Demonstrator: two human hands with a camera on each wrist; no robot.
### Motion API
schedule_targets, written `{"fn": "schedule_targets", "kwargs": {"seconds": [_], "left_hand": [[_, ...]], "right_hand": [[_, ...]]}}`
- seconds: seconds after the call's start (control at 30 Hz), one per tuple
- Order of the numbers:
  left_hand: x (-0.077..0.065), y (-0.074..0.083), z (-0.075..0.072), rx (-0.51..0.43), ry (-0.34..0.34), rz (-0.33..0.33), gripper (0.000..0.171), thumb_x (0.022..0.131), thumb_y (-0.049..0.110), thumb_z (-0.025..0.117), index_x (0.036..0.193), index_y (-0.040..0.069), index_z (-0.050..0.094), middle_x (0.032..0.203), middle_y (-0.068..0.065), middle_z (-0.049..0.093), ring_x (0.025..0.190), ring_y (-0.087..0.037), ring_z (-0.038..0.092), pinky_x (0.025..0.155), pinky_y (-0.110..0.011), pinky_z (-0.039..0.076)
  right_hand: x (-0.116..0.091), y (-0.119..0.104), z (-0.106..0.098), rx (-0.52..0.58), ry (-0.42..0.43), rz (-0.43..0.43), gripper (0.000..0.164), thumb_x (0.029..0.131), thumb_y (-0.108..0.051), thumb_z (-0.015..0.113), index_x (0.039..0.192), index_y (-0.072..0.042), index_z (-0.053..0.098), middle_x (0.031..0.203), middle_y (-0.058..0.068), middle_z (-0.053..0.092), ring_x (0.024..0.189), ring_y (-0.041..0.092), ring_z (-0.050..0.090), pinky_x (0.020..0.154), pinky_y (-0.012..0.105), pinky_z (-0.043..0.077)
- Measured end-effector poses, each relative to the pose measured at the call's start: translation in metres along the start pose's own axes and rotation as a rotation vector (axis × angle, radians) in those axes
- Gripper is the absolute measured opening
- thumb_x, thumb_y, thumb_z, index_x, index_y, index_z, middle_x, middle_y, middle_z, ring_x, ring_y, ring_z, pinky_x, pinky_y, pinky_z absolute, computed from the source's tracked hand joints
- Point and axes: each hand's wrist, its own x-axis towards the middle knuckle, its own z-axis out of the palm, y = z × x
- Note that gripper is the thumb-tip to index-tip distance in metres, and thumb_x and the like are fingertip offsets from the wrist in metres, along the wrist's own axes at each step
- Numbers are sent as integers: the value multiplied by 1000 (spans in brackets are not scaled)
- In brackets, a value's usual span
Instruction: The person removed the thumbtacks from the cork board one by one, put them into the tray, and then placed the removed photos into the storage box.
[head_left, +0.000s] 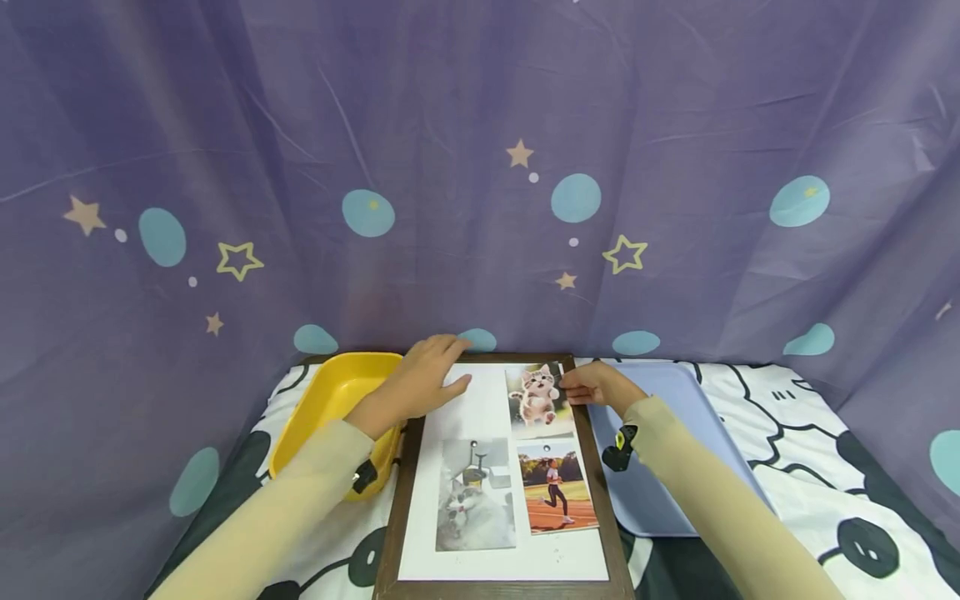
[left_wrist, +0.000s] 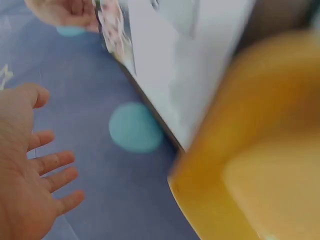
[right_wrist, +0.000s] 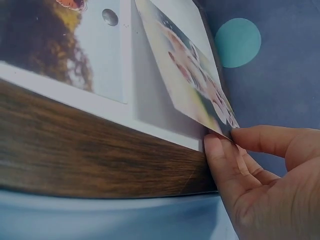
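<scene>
A white board with a dark wooden frame (head_left: 510, 590) lies in front of me. My right hand (head_left: 600, 385) pinches the right edge of a kitten photo (head_left: 538, 400) between thumb and fingers at the board's upper right corner. In the right wrist view that photo (right_wrist: 192, 75) tilts up off the white surface. Spread fingers show on my left hand (head_left: 422, 379), held over the board's upper left side with nothing in it. Below the kitten, a photo of a runner (head_left: 557, 492) hangs under a round silver magnet or pin (right_wrist: 110, 17). A greyish photo (head_left: 476, 508) sits beside it.
To the left of the board stands a yellow tray (head_left: 288, 433). A light blue tray (head_left: 660, 500) lies on the right, partly under my right arm. Black-and-white patterned cloth (head_left: 780, 425) covers the surface. Behind hangs a purple curtain (head_left: 465, 108).
</scene>
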Motion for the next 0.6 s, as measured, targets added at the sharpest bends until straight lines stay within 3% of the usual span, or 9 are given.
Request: {"fn": "schedule_targets", "kwargs": {"seconds": [0.13, 0.27, 0.3, 0.4, 0.43, 0.5, 0.53, 0.6], "left_hand": [[-16, -24, -13, 45, 74, -50, 54, 101, 32, 62, 144, 3, 51, 137, -20, 57, 132, -39, 50, 113, -57, 40], [-33, -46, -21, 60, 99, -128, 52, 101, 30, 60, 144, 1, 51, 137, -23, 54, 133, -43, 48, 113, -60, 37], [-36, -51, -23, 61, 96, -145, 52, 101, 30, 59, 144, 1, 51, 138, -24, 54, 134, -43, 47, 113, -61, 37], [-45, -62, -27, 101, 72, -163, 53, 101, 31, 57, 144, 0, 50, 139, -25, 53, 134, -44, 46, 112, -62, 36], [-48, -64, -29, 120, 60, -161, 53, 101, 31, 58, 144, 0, 50, 138, -25, 54, 134, -45, 47, 112, -63, 36], [-53, -70, -31, 182, 42, -140, 53, 100, 31, 60, 142, 0, 51, 136, -25, 55, 132, -44, 49, 111, -62, 38], [-55, -73, -33, 216, 29, -128, 53, 100, 32, 61, 141, 0, 52, 135, -25, 56, 131, -44, 50, 110, -62, 39], [-60, -79, -37, 284, -4, -103, 53, 99, 32, 64, 140, 0, 54, 134, -25, 57, 129, -43, 51, 109, -62, 41]], "right_hand": [[-16, -8, 6, -3, -10, 10, 13, 98, 4, 55, 108, 9, 62, 74, -1, 64, 67, 10, 62, 73, 23, 59], [4, 5, 4, -8, 18, 4, 14, 95, 2, 61, 108, 7, 64, 75, -1, 64, 67, 10, 62, 74, 25, 60], [23, 15, -3, 19, -14, -19, 13, 91, 0, 69, 103, 5, 66, 74, 0, 64, 65, 11, 63, 72, 25, 60], [28, 16, -3, 8, 11, -20, 24, 89, -1, 71, 111, 8, 66, 74, 1, 64, 64, 11, 63, 76, 27, 60], [63, 33, -16, 26, -5, -32, 25, 87, -2, 75, 110, 6, 68, 75, 3, 66, 64, 12, 64, 75, 28, 61], [94, 46, -30, 58, -30, -22, 27, 79, -4, 83, 103, 2, 72, 74, 2, 69, 64, 12, 67, 73, 29, 62], [97, 46, -31, 37, 2, 4, 26, 82, -3, 81, 106, 2, 71, 78, 2, 70, 67, 12, 68, 77, 30, 62], [140, 66, -49, 55, -19, 0, 24, 79, -5, 84, 101, -2, 74, 85, 6, 74, 73, 17, 72, 77, 33, 63]]}}
